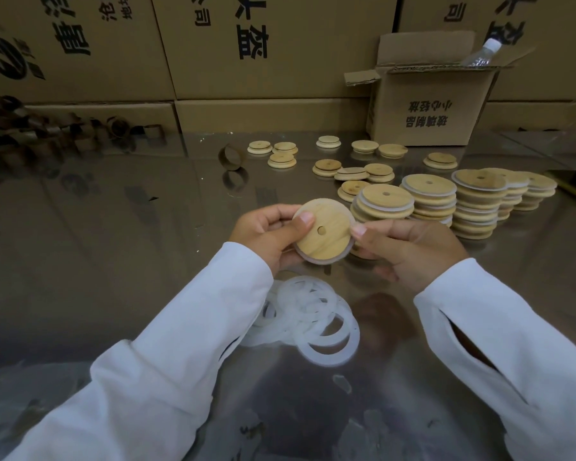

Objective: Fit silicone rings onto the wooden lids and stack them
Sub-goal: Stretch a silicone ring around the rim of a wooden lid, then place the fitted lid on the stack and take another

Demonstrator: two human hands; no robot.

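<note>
Holding wooden lid (326, 234) above bench (113, 244), both hands gripping its rim: left hand (263, 234) pinching left edge, thumb lying on top face; right hand (409, 251) pinching right edge. Pale ring (316, 261) showing along lid's lower edge. Loose rings (313, 314) lying piled on bench just below hands. Ringed lids standing in stacks (476, 201) just beyond right hand; bare lids (326, 166) lying scattered farther back. Open carton (429, 104) standing at rear, bottle (479, 54) poking out.

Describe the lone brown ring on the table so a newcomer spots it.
Start at the cardboard cartons behind the shiny table. Just left of the scattered wooden lids stands a brown cardboard ring. Unlike the similar rings heaped far left, it sits alone.
</note>
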